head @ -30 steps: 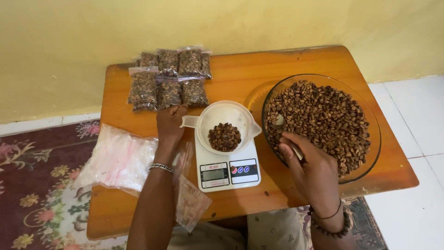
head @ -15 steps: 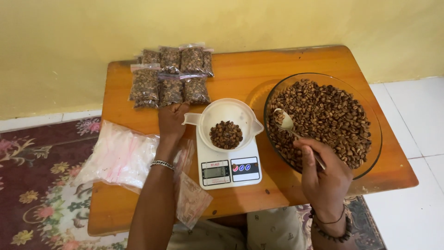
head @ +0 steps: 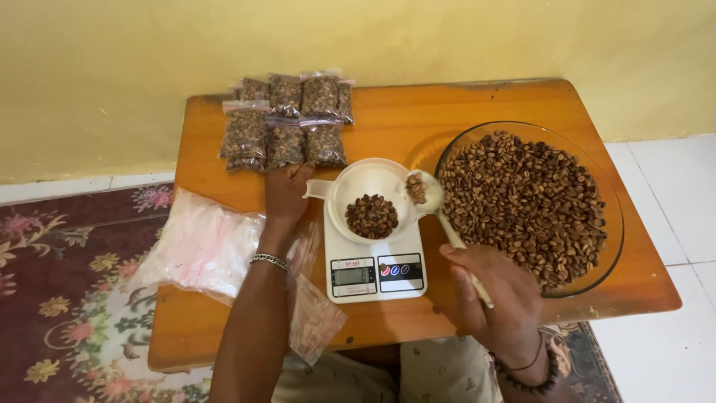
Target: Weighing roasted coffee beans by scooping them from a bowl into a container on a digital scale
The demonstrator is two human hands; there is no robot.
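Note:
My right hand [head: 494,297] grips a pale spoon [head: 440,216] whose bowl carries a few brown beans and is tipped over the rim of a white cup [head: 365,181]. That cup stands on a small white kitchen scale [head: 373,273] and has a small heap of beans [head: 371,215] in it. A big glass bowl [head: 613,237] full of the same beans [head: 522,201] sits to the right. My left hand [head: 287,194] lies flat on the wooden table [head: 462,112], fingers apart, just left of the cup's spout.
Several filled clear bags of beans [head: 287,123] lie at the table's back left. A stack of empty clear bags [head: 205,246] hangs over the left edge, one more [head: 313,319] near the front. A patterned rug [head: 67,298] and white floor tiles [head: 671,179] surround the table.
My right hand lifted the spoon out of the glass bowl with beans and carried it left to the cup's rim. My left hand stayed beside the cup.

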